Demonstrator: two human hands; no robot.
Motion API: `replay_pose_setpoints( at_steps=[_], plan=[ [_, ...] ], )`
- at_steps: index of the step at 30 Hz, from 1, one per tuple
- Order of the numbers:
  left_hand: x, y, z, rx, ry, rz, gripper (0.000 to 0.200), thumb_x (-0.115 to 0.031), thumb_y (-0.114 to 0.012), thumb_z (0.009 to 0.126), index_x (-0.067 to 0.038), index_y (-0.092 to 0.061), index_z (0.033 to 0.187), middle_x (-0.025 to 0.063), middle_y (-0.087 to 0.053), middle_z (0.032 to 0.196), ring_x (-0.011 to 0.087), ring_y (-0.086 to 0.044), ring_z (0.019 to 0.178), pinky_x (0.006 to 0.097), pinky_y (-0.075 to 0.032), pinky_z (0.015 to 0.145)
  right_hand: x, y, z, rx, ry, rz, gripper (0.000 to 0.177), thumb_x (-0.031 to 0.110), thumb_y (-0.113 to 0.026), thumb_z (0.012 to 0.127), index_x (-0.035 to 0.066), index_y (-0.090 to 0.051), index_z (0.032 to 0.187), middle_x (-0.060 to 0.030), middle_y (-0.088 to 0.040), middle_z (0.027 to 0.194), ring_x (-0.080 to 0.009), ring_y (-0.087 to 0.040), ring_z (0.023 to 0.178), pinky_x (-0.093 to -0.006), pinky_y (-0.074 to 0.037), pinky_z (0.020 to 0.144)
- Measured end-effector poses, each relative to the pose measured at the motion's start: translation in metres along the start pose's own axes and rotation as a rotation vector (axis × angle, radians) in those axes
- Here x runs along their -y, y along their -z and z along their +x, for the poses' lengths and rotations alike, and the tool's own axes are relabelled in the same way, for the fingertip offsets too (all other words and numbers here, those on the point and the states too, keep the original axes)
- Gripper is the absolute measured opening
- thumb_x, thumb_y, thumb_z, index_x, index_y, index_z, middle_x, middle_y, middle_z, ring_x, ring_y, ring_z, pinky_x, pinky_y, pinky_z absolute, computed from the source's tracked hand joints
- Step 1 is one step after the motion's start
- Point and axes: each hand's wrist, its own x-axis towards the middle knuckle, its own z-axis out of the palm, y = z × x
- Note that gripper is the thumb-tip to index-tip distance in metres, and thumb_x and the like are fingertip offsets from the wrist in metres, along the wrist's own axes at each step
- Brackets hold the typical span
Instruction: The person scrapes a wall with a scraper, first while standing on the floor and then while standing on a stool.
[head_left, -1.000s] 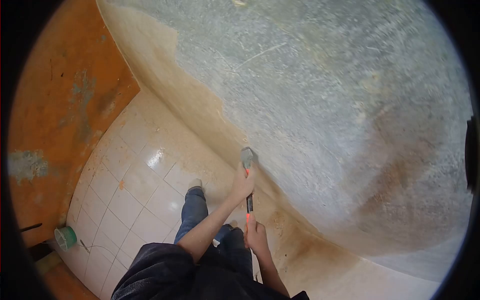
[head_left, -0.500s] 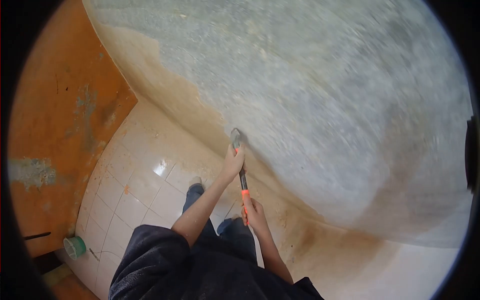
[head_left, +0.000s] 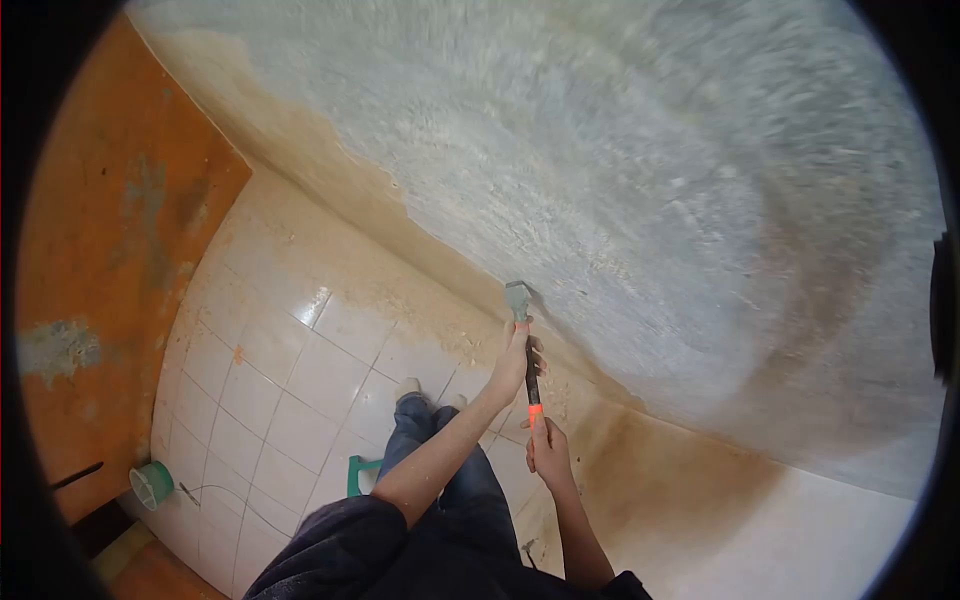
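I hold a long scraper [head_left: 531,380] with a black and orange handle in both hands. Its metal blade [head_left: 517,298] presses on the wall at the edge between bare grey plaster [head_left: 620,180] and the beige painted strip [head_left: 660,470] below. My left hand [head_left: 514,362] grips the handle high up, just under the blade. My right hand [head_left: 548,452] grips the lower end by the orange band. Both arms reach forward over my legs in blue jeans [head_left: 440,470].
A white tiled floor [head_left: 290,380], dusted with scrapings, lies below the wall. An orange wall [head_left: 110,230] with worn patches stands at the left. A small green tub [head_left: 152,483] and a thin cable sit near it. A green object [head_left: 356,472] lies by my left leg.
The scraper blade and both hands have moved right and lower along the paint edge. The view has shifted, and the green object by my leg has come into sight.
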Motion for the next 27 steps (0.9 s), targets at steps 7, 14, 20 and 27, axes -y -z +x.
replay_pose_setpoints(
  at_steps=[7, 14, 20, 27],
  plan=[
    [0.034, 0.005, 0.040, 0.004, 0.056, -0.245, 0.047, -0.054, -0.026, 0.103, -0.012, -0.049, 0.103, 0.0012, -0.051, 0.073, 0.0128, -0.054, 0.054, 0.0290, -0.047, 0.046, -0.036, 0.006, 0.021, -0.089, 0.100, 0.069, 0.040, 0.039, -0.038, 0.105, 0.002, -0.053, 0.102, -0.0031, -0.051, 0.060, -0.0097, -0.045, 0.041, -0.0243, -0.037, 0.041],
    [0.075, -0.018, 0.048, -0.024, 0.123, -0.285, 0.051, -0.059, -0.025, 0.102, -0.014, -0.043, 0.086, -0.0052, -0.036, 0.060, 0.0070, -0.033, 0.045, 0.0258, -0.031, 0.041, -0.065, 0.068, 0.030, 0.141, -0.009, 0.053, 0.051, 0.049, -0.033, 0.104, 0.002, -0.052, 0.091, -0.0023, -0.048, 0.053, -0.0093, -0.043, 0.039, -0.0244, -0.034, 0.040],
    [0.088, -0.032, 0.046, -0.103, 0.111, -0.237, 0.055, -0.062, -0.024, 0.100, -0.014, -0.043, 0.083, -0.0068, -0.031, 0.056, 0.0057, -0.025, 0.041, 0.0249, -0.023, 0.038, -0.092, 0.076, 0.043, 0.053, -0.066, 0.019, 0.063, 0.057, -0.028, 0.102, 0.008, -0.043, 0.066, 0.0012, -0.036, 0.047, -0.0101, -0.035, 0.036, -0.0265, -0.030, 0.036],
    [0.085, -0.027, 0.054, -0.182, 0.064, -0.110, 0.057, -0.063, -0.019, 0.100, -0.014, -0.042, 0.081, -0.0072, -0.029, 0.055, 0.0051, -0.023, 0.040, 0.0255, -0.020, 0.038, -0.096, 0.058, 0.051, -0.043, -0.075, 0.009, 0.063, 0.061, -0.030, 0.100, 0.009, -0.041, 0.065, 0.0017, -0.035, 0.047, -0.0103, -0.034, 0.035, -0.0266, -0.030, 0.035]
  ],
)
